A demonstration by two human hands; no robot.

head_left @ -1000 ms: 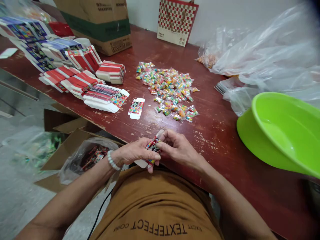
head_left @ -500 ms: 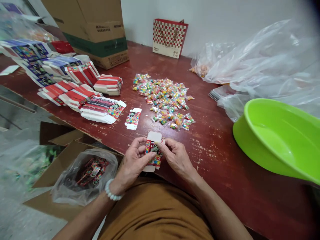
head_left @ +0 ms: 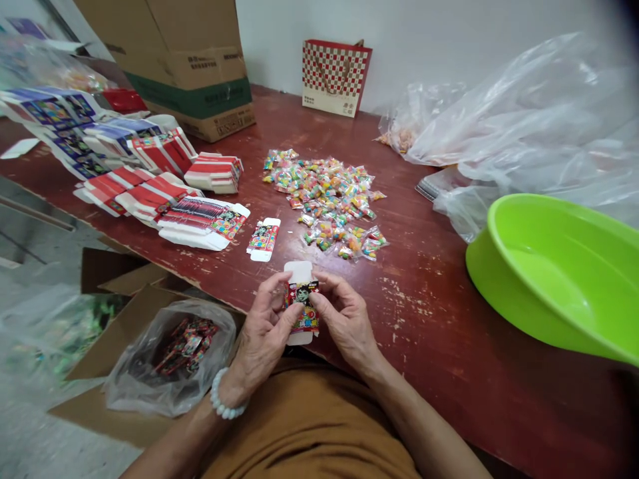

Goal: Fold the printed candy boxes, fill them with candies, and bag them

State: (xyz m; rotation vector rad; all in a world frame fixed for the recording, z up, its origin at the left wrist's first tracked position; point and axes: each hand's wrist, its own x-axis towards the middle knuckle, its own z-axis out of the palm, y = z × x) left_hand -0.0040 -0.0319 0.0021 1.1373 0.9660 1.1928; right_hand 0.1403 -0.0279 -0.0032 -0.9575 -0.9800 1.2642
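Observation:
Between my two hands is a small printed candy box point(head_left: 303, 315), its white end flaps sticking out at top and bottom. My left hand point(head_left: 267, 322) grips its left side, thumb across the front. On the right side, my right hand point(head_left: 347, 320) pinches the edge with thumb and fingers. A flat candy box point(head_left: 263, 239) of the same print lies on the table beyond my left hand. Past the held box spreads a heap of small clear packets of colourful candy point(head_left: 329, 193). Stacks of flat red boxes point(head_left: 150, 193) stand to the left.
A lime-green basin point(head_left: 544, 279) sits at the right, with clear plastic bags point(head_left: 524, 133) behind it. A big cardboard box point(head_left: 184, 73) and a checked paper bag point(head_left: 335, 76) stand at the back. Below the table's left edge, an open carton holds a plastic bag point(head_left: 170, 359) of small printed boxes.
The held box has turned more squarely towards me, and its front print shows more. My right thumb has shifted lower, to the box's right edge.

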